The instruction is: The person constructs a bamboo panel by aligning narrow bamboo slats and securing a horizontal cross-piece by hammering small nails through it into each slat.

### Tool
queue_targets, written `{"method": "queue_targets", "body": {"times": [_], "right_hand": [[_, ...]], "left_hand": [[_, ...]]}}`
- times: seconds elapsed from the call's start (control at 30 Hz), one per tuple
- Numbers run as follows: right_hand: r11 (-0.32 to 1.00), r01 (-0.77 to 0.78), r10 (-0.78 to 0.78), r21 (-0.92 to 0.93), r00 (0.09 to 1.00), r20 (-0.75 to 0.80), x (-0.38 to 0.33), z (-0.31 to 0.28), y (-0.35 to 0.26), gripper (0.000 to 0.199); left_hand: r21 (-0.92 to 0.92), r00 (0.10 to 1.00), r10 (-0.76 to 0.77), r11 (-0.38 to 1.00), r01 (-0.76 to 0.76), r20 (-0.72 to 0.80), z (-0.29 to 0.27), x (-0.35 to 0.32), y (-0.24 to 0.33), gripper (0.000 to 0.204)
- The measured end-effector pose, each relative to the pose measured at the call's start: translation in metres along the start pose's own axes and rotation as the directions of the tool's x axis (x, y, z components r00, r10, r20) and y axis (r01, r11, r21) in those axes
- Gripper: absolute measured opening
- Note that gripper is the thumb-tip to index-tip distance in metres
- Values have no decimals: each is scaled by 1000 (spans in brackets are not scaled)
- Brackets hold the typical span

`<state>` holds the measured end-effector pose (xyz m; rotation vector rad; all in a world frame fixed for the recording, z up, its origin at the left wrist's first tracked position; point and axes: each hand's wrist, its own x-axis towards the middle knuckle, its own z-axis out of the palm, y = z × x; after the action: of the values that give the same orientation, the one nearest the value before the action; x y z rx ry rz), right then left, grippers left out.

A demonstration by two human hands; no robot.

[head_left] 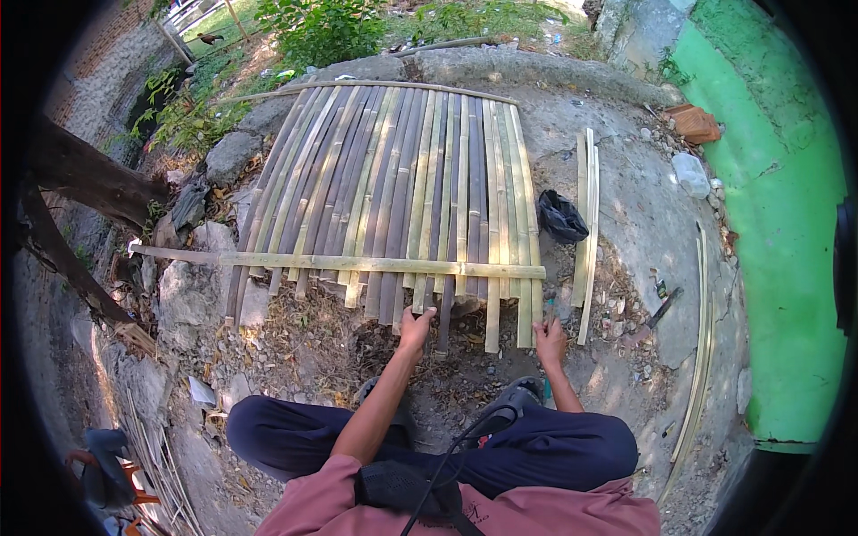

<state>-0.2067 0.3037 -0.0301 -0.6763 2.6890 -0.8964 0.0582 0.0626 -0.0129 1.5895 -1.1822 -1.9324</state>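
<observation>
Before me lies a panel of bamboo slats (pixel 393 196), pale and dark ones side by side, their near ends uneven. A long bamboo strip (pixel 357 263) crosses over them close to the near ends. My left hand (pixel 416 329) is closed on the near end of a slat around the middle. At the panel's right edge, my right hand (pixel 550 343) has its fingers curled against the near end of a pale bamboo slat (pixel 527 313). Its fingertips are partly hidden. A thin strip (pixel 402 87) runs across the far ends.
Right of the panel are a black plastic bag (pixel 561 217), loose bamboo strips (pixel 588 232) and a dark-bladed knife (pixel 663 306). Longer strips (pixel 695 375) lie beside a green wall (pixel 760 223). Tree trunks (pixel 89 179) and rocks (pixel 231 155) stand at left. My legs are folded close in front.
</observation>
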Motion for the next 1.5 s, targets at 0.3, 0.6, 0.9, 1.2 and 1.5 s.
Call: {"method": "queue_targets", "body": {"times": [0.3, 0.6, 0.9, 1.2, 1.5], "right_hand": [[999, -36, 36, 24, 999, 14, -2, -2, 3, 41], [999, -2, 2, 47, 1000, -3, -2, 2, -2, 37], [1000, -6, 6, -18, 1000, 22, 0, -2, 1, 36], [999, 23, -23, -22, 1000, 18, -1, 0, -1, 37], [999, 42, -42, 1, 999, 6, 1, -1, 3, 38]], "left_hand": [[736, 956, 232, 612, -287, 180, 16, -54, 18, 114], [871, 762, 472, -26, -490, 443, 37, 6, 51, 99], [819, 665, 531, -105, -564, 525, 23, 26, 35, 94], [826, 671, 548, -66, -560, 499, 21, 23, 36, 89], [825, 681, 534, -56, -563, 501, 24, 23, 37, 87]]}}
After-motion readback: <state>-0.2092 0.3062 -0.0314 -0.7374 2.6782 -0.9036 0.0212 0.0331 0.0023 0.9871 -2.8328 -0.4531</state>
